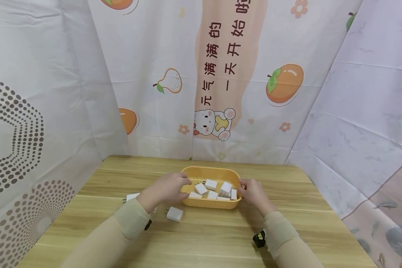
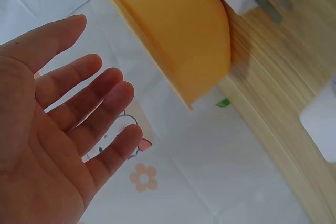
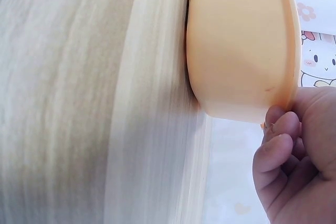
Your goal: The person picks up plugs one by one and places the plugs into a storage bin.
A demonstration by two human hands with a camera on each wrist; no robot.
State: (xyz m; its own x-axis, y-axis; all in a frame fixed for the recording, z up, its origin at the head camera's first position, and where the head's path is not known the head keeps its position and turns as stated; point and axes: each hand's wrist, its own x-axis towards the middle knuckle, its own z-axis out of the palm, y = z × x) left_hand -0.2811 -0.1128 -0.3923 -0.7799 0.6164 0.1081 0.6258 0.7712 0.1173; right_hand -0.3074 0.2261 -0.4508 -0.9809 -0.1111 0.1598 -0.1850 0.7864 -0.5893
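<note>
A yellow plastic bin [image 1: 209,204] stands on the wooden table, holding several white charger plugs [image 1: 211,184]. At its right end my right hand [image 1: 254,193] pinches the rim between thumb and curled fingers, as the right wrist view shows on the bin's wall [image 3: 241,40]. My left hand [image 1: 165,190] is beside the left end. In the left wrist view its fingers [image 2: 105,124] are spread and loosely bent, apart from the bin [image 2: 178,35], with nothing in them. A loose charger plug [image 1: 175,214] lies in front of the bin, below my left hand.
Another white charger plug [image 1: 132,196] lies on the table [image 1: 207,238] to the left, partly behind my left wrist. A patterned curtain [image 1: 160,123] hangs along the table's back edge, with more cloth on both sides.
</note>
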